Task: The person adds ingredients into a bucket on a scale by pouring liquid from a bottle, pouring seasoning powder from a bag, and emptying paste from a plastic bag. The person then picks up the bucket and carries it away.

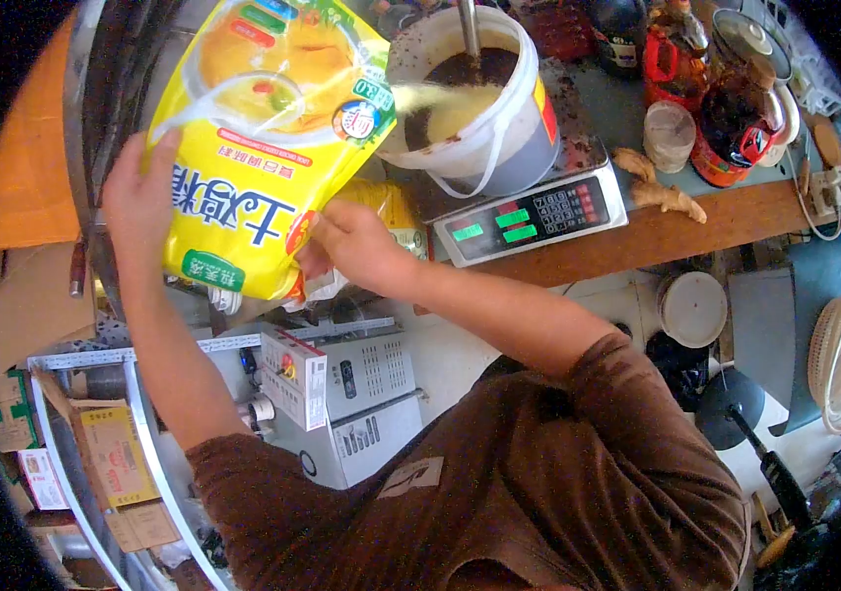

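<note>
A large yellow bag (243,167) with a soup picture is tilted towards a white bucket (514,118), and pale powder streams from its upper right corner into the bucket. The bucket holds dark contents with a pale heap and a metal rod standing in it. My left hand (141,192) grips the bag's left side. Closed on the bag's lower right corner is my right hand (356,246). Under the bucket sits a digital scale (538,217) with green lit displays.
Right of the scale lie ginger pieces (667,192), a clear plastic cup (670,136) and dark bottles (736,128) on the table (755,212). Below are grey appliances (371,424), shelves with boxes (120,463) and a lidded white tub (693,308). A wicker basket (839,360) is at far right.
</note>
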The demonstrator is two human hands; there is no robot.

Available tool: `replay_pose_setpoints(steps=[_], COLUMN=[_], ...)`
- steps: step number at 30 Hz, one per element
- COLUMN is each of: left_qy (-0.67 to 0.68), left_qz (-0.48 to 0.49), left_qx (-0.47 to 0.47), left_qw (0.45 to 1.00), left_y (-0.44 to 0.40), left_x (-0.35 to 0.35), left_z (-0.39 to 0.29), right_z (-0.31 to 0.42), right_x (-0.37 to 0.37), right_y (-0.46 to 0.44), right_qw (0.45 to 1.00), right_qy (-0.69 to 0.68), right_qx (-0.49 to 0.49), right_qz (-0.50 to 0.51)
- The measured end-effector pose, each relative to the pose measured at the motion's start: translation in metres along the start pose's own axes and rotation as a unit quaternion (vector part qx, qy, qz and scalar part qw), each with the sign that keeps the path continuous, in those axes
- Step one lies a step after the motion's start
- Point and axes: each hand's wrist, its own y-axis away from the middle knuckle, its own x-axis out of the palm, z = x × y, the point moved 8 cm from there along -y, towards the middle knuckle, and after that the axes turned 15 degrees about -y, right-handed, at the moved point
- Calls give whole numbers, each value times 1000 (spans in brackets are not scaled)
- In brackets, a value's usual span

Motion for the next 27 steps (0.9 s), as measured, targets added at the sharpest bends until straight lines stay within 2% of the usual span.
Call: replay_pose_setpoints(steps=[4, 8, 11, 13, 26, 27], left_qy=[-3, 6, -12, 6, -4, 7], left_qz=[2, -8, 4, -1, -9, -12], left_qx=[14, 22, 10, 11, -6, -9], left_qw=[1000, 1000, 1000, 1000, 1000, 1000], left_y=[-2, -5, -8, -7, 1, 4], left_x=[0, 3, 4, 4, 1, -2], left_z=[-3, 0, 2, 4, 9, 6], right_z=[-1, 2, 1, 5, -8, -2], right_x=[0, -2, 1, -2, -1, -1], right_y=[-2, -3, -2, -1, -2, 0], right_qw=[1000, 1000, 999, 1000, 1000, 1000], right_qy=[-14, 3, -28, -13, -19, 12], right_qx=[7, 0, 27, -5, 18, -6], right_qz=[22, 2, 25, 4, 13, 3])
